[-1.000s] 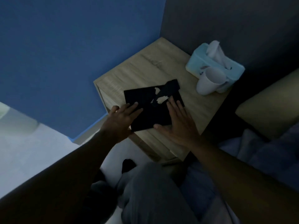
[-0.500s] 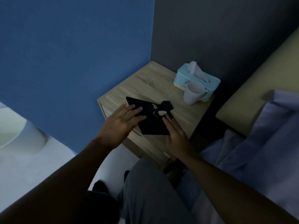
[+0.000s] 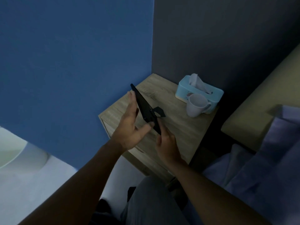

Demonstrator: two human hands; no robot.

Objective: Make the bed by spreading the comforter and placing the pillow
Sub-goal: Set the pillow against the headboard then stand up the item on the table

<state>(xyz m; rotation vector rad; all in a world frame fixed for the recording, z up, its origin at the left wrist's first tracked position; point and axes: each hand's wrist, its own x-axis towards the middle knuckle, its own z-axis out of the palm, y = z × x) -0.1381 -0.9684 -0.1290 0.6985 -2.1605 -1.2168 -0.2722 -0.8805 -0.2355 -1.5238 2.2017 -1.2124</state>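
I'm watching my left hand pressing flat-fingered against a black panel above the table, while my right hand is pinching its lower edge. The comforter is lying rumpled on the bed to my right. I'm judging it soft, limp and bulky, best gripped at its corners.
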